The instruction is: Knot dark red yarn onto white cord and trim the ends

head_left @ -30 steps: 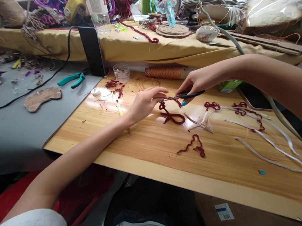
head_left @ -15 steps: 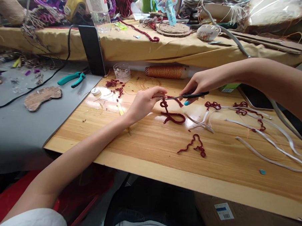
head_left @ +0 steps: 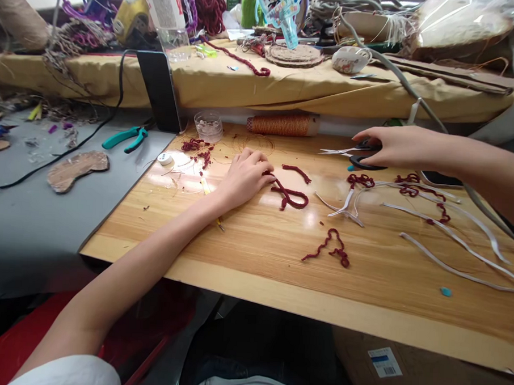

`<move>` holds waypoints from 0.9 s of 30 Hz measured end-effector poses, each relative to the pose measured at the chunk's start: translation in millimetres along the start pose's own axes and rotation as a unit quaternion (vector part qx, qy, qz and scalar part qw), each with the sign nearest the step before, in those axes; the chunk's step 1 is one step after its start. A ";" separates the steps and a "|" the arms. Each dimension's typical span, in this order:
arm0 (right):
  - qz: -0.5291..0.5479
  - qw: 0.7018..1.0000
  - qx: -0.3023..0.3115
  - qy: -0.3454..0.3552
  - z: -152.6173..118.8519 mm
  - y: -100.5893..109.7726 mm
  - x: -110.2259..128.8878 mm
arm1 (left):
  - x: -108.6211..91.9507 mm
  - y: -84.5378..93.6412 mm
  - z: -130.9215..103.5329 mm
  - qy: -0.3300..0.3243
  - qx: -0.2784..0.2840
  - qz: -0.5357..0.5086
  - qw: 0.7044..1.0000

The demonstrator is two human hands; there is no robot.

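Looking down past a white sleeve [head_left: 68, 374] and a cardboard box [head_left: 350, 355] onto a glossy wooden tabletop [head_left: 237, 260], pale along its front edge and butting against a grey surface [head_left: 25, 228] at the left. Passing over a small blue chip [head_left: 446, 291], a crinkled maroon piece [head_left: 331, 241] and loose white strips [head_left: 451, 229]. Reaching beyond to teal-handled pliers [head_left: 122, 136], a clear round container [head_left: 209, 126], a spool of orange thread [head_left: 281, 125] and an upright dark panel [head_left: 158, 91]. Rising behind to a yellow-clothed ledge [head_left: 308, 92], crowded with cables, cardboard and a maroon yarn bundle [head_left: 209, 6].

Touching a looped maroon cord [head_left: 306, 201] with the left hand [head_left: 252, 172], on the tabletop near its middle; keeping the fingers together and curled down, and hiding whether they are pinching. Showing a thick, fuzzy, deep red strand, bending into a narrow open loop with a frayed tip. Holding black-handled scissors [head_left: 336, 151] in the right hand [head_left: 387, 146], fingers closed around the handles, blades parted slightly. Lying between them, just past the loop, a short maroon length [head_left: 298, 170], gently bowed.
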State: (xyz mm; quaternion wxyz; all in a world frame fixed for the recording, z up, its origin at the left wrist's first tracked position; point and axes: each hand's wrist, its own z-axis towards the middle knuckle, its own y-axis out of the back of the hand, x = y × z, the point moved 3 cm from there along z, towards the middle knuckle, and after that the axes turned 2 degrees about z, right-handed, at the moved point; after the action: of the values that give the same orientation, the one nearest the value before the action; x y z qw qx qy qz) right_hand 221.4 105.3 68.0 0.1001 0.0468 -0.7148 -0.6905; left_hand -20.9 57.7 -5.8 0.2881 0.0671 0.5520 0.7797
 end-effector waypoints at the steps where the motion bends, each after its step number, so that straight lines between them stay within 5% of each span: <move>1: 0.001 0.999 0.024 -0.028 -6.4 -2.9 -3.3 | -1.4 -0.2 -0.5 -0.012 0.009 0.005 1.000; 5: 0.052 0.994 0.028 -0.096 -35.2 -5.9 -11.4 | -6.0 5.1 -1.2 0.010 0.040 -0.046 0.998; 8: 0.140 0.985 -0.022 -0.101 -51.2 -6.9 -19.3 | -11.6 22.6 10.1 0.065 -0.009 -0.160 0.985; 16: 0.292 0.928 -0.196 -0.127 -72.1 -2.7 -24.5 | -33.8 88.9 112.5 -0.045 -0.200 -0.178 0.962; 20: 0.276 0.921 -0.246 -0.122 -85.1 4.7 -25.0 | -24.6 60.5 125.7 -0.061 -0.088 -0.059 0.993; 25: 0.223 0.945 -0.200 -0.129 -90.2 -3.6 -42.1 | -28.4 0.4 77.9 -0.234 0.039 0.035 0.971; 27: 0.210 0.955 -0.176 -0.115 -84.7 -10.8 -42.7 | -32.7 -15.1 62.4 -0.253 0.060 0.041 0.965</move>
State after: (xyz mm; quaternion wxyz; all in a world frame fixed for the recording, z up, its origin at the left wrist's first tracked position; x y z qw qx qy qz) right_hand 279.9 30.8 56.1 0.1668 -0.2028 -0.5823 -0.7694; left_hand 38.2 95.3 11.4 0.3812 0.3022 0.5039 0.7137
